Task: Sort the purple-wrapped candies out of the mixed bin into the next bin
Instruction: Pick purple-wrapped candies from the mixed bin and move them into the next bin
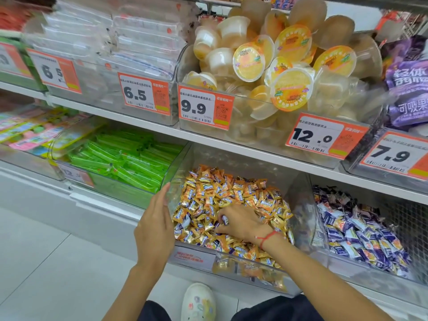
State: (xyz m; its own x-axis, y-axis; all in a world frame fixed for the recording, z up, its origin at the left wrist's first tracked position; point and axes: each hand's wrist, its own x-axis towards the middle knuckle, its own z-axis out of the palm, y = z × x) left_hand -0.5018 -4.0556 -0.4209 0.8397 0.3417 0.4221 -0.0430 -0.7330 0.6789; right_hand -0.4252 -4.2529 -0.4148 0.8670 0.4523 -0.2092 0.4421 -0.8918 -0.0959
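purple candy (225, 220): one white-and-purple wrapper is pinched in the right hand, low over the front of the mixed bin; more purple wrappers are scattered among the orange ones.
right hand (240, 224): fingers are curled down into the candy pile, thumb and fingertips closed on the purple candy; a red string (266, 238) is worn on the wrist.
left hand (155, 228): held flat and relaxed, nothing gripped; fingers are laid against the outside of the mixed bin's left wall, near its front corner.
mixed bin (194, 257): clear plastic, lower shelf, filled mostly with orange-gold candies (234, 188).
next bin (320, 230): clear, just right of the mixed bin, walls touching; purple-and-white candies (361, 230) are piled inside.
green packs (125, 158): stacked in the bin left of the mixed bin.
jelly cups (278, 59): heaped in a bin on the upper shelf, above price tags 9.9 (203, 108) and 12.0 (319, 135).
shoe (199, 302): white, seen on the floor below the bins.
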